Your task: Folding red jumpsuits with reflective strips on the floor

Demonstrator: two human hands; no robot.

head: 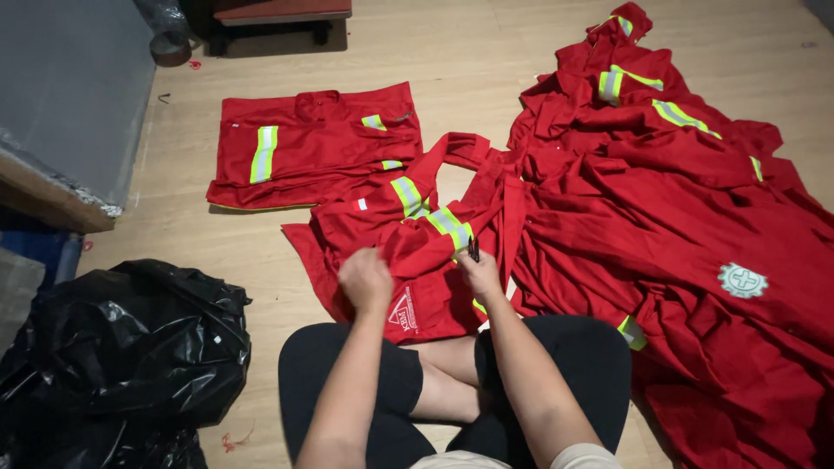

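Red garment (417, 260) pinched by left hand (365, 280); right hand (480, 271) grips a dark tool (473, 249).

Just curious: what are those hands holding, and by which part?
Left hand grips a fold of the red garment; right hand holds a small dark tool by its lower end.

Folded garment (314, 148) left, heap (678, 226) right — bag (122, 347) perhaps nearest.

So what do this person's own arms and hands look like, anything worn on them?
Both forearms are bare from the elbow down, with no sleeves showing. The left hand and right hand wear no gloves. No watch, bracelet or ring is visible on either one. Wrists and fingers look plain and unmarked.
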